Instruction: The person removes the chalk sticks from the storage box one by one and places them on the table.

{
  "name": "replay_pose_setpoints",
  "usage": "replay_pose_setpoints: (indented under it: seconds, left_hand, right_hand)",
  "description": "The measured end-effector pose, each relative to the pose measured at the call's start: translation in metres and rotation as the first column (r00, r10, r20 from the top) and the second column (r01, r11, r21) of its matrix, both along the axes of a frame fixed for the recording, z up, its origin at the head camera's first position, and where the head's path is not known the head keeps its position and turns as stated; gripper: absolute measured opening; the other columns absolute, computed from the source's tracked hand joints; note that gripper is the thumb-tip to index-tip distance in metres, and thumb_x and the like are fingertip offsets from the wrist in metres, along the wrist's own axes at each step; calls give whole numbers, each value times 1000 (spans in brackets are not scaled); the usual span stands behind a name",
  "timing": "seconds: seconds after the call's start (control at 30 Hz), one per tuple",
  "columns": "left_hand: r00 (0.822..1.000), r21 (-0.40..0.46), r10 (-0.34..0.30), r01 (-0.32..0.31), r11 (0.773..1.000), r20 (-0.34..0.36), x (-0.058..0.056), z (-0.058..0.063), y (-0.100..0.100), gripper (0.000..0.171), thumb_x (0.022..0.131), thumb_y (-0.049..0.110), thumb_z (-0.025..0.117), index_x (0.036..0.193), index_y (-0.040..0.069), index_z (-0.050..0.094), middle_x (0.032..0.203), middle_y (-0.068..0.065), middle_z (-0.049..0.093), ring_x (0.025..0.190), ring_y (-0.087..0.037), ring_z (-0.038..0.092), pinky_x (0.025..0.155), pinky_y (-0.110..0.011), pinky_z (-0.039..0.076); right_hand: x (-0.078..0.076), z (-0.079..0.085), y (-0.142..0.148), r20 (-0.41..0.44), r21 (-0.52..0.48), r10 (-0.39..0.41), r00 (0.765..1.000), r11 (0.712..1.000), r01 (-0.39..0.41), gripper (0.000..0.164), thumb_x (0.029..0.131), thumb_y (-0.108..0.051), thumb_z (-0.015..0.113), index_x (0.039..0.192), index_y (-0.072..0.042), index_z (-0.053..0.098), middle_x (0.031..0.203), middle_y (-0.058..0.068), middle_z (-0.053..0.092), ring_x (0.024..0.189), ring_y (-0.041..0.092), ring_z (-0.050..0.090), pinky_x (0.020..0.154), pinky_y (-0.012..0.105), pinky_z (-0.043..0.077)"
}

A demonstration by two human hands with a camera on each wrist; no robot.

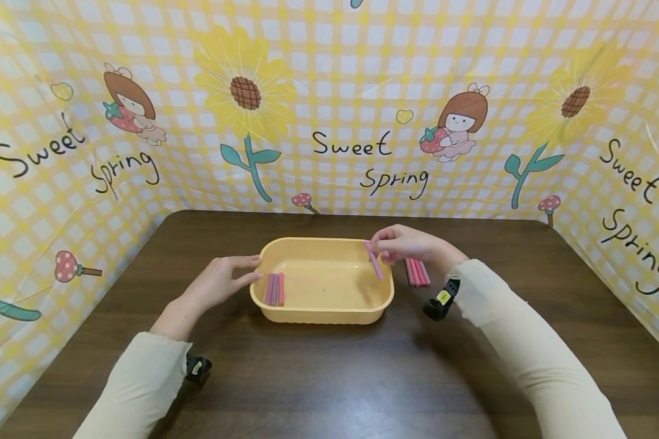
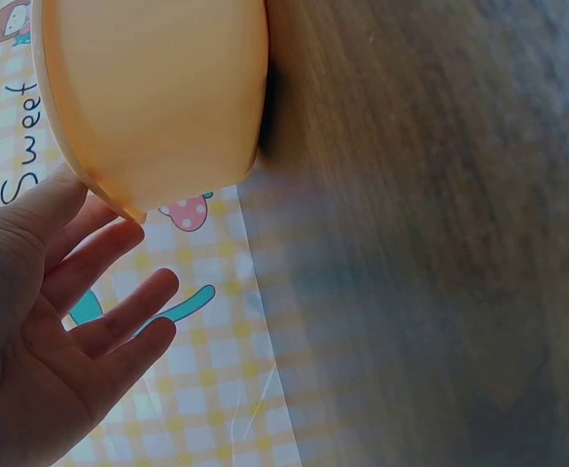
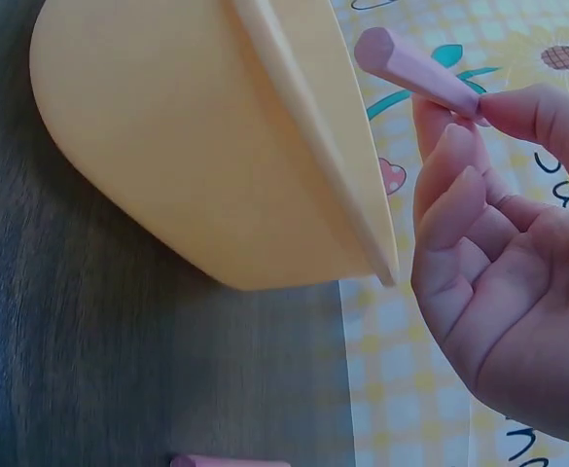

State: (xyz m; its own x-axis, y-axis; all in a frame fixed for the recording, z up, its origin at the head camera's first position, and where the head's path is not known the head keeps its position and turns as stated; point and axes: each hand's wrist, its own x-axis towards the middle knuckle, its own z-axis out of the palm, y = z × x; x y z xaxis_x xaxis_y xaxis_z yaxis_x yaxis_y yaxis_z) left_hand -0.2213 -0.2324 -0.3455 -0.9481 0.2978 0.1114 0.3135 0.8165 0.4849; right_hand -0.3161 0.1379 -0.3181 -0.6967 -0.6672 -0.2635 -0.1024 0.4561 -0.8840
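A yellow plastic basin (image 1: pixel 324 314) stands on the table. Inside it, three short sticks (image 1: pixel 275 289), purple-mauve and pinkish red, lie side by side at the left end. My left hand (image 1: pixel 218 281) holds the basin's left rim; in the left wrist view the thumb and first fingers touch the rim while the other fingers are loosely bent. Over the basin's right end, my right hand (image 1: pixel 401 244) pinches a light purple stick (image 3: pixel 415 70) by one end between thumb and fingertips. The stick tilts downward in the head view.
Several pink and red sticks (image 1: pixel 417 272) lie together on the table just right of the basin, partly below the right hand. The dark wooden table (image 1: pixel 318 378) is backed by a yellow checked cloth (image 1: pixel 340 79) with printed flowers.
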Motion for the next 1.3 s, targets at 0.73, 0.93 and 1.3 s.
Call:
replay_pose_setpoints:
  seconds: [0.73, 0.93, 1.3]
  left_hand:
    - [1000, 10, 3, -3, 1000, -8, 0, -2, -2, 44, 90, 24, 62, 127, 1, 57, 133, -18, 54, 126, -38, 47, 106, -54, 37]
    - [1000, 7, 0, 0, 1000, -2, 0, 0, -1, 45, 90, 26, 62, 128, 2, 56, 134, -18, 53, 127, -39, 47, 106, -54, 37]
    - [1000, 9, 3, -3, 1000, 1, 1, 0, 0, 46, 90, 26, 62, 129, 2, 55, 134, -18, 53, 127, -39, 46, 106, -55, 37]
  right_hand:
    - [8, -9, 36, 6, -16, -106, 994, 994, 106, 34, 95, -21, 49, 112, 9, 52, 75, -4, 58, 66, 6, 54, 62, 23, 49]
    - [8, -15, 47, 9, -30, -131, 991, 991, 131, 35, 97, -24, 49, 110, 7, 52, 78, -6, 64, 67, 7, 55, 66, 25, 50]
    - [10, -25, 68, 60, -72, -163, 985, 983, 167, 34, 98, -23, 46, 113, 7, 48, 73, -7, 61, 65, 4, 56, 64, 23, 51]
